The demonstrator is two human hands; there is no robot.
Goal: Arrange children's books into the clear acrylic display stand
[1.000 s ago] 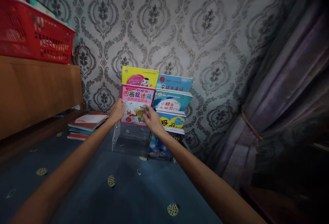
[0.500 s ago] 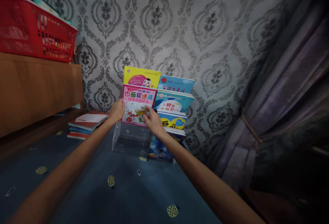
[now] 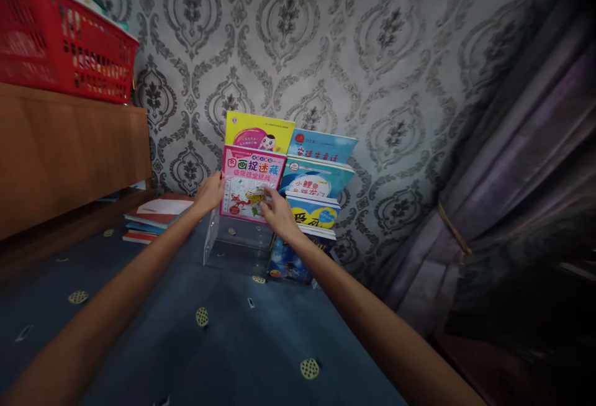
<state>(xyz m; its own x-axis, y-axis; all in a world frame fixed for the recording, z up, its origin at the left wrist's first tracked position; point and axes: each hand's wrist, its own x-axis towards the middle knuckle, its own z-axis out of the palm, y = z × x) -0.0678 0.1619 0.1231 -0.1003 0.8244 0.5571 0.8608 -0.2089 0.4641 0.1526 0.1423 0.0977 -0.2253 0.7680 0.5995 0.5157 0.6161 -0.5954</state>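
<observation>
A pink picture book point(image 3: 254, 164) stands tilted back in a clear acrylic rack point(image 3: 239, 251), in front of a yellow book point(image 3: 258, 125). My left hand point(image 3: 210, 195) is closed on the book's left edge, its fingertips partly hidden. At the lower right side my right hand point(image 3: 278, 210) grips the same book, thumb and fingers against its cover. Beside it, the rack's right column bears a light blue book point(image 3: 321, 144), a teal book point(image 3: 326, 176), a blue-and-yellow book point(image 3: 316, 215) and a dark blue book point(image 3: 288, 263), stepped one before another.
Several books point(image 3: 158, 210) lie stacked flat on the dark blue patterned surface point(image 3: 242, 356), left of the rack. A wooden cabinet point(image 3: 69, 157) with a red basket point(image 3: 69, 40) stands at the left. Patterned wall point(image 3: 288, 21) rises behind; a tied curtain point(image 3: 433, 251) hangs at the right.
The view has tipped slightly, so the scene sits a little higher in the picture. Both hands stay on the pink picture book, which keeps its place in the rack.
</observation>
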